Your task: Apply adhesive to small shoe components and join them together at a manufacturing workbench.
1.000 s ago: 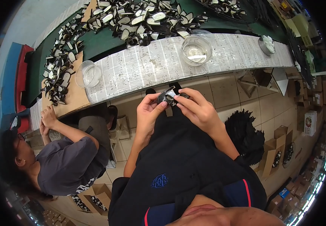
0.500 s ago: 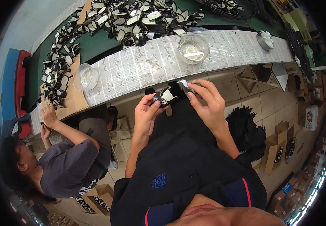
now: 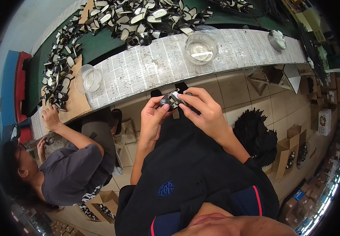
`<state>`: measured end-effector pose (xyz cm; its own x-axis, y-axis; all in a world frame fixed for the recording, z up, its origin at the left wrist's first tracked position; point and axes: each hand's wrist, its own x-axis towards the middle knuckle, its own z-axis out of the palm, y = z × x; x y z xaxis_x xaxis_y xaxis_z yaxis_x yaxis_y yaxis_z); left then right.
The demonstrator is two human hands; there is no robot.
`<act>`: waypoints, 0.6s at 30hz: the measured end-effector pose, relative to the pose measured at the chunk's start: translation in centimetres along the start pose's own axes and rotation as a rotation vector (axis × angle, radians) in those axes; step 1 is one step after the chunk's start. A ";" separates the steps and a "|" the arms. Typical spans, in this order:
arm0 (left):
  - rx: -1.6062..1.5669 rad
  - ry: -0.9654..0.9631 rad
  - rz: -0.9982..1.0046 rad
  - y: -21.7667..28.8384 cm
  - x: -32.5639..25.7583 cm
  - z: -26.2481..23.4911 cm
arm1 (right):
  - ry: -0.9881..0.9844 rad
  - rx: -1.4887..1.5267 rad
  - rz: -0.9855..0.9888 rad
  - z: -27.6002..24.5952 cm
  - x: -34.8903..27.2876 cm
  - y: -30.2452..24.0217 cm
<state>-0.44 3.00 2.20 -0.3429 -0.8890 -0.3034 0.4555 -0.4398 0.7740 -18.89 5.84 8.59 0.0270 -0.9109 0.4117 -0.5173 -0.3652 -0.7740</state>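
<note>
In front of my body, my left hand point(image 3: 154, 113) is closed round a small curved black piece with a cream inner face point(image 3: 172, 101), pinched between thumb and fingers. My right hand point(image 3: 204, 107) is bent over the same piece from the right. Between its fingertips is a small dark item with a white part point(image 3: 175, 94), touching or nearly touching the black piece. The fingers partly cover both, so its exact kind is hidden.
A pile of similar black-and-cream pieces point(image 3: 138, 17) lies on the green surface beyond the paper-covered table edge point(image 3: 138, 70). Clear round tubs point(image 3: 201, 48) point(image 3: 88, 78) and a metal cup with white wads point(image 3: 277, 40) stand on it. A co-worker point(image 3: 75, 165) sits at left.
My right hand has moved left, bringing its item from apart up to the black piece. My left hand stays nearly in place. The co-worker's lower hand has shifted slightly.
</note>
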 end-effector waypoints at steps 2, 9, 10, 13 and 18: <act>0.004 -0.012 0.011 -0.2 0.0 -0.1 | -0.015 0.010 0.006 0.2 -0.1 0.1; 0.045 0.001 0.023 -0.3 0.1 -0.3 | 0.096 -0.208 -0.030 -0.4 -0.1 0.9; 0.046 0.003 0.021 -0.3 0.2 -0.4 | 0.110 -0.172 0.015 -0.6 -0.1 0.9; 0.013 -0.005 0.005 -0.3 0.2 -0.6 | 0.137 -0.178 0.018 -1.1 0.1 0.9; -0.118 0.012 -0.043 -0.1 0.4 -0.6 | 0.045 0.171 0.201 -0.9 -0.4 -0.3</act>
<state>-0.14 2.59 1.61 -0.3547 -0.8701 -0.3422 0.5345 -0.4890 0.6893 -19.52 6.47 9.05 -0.1013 -0.9604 0.2595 -0.3564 -0.2085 -0.9108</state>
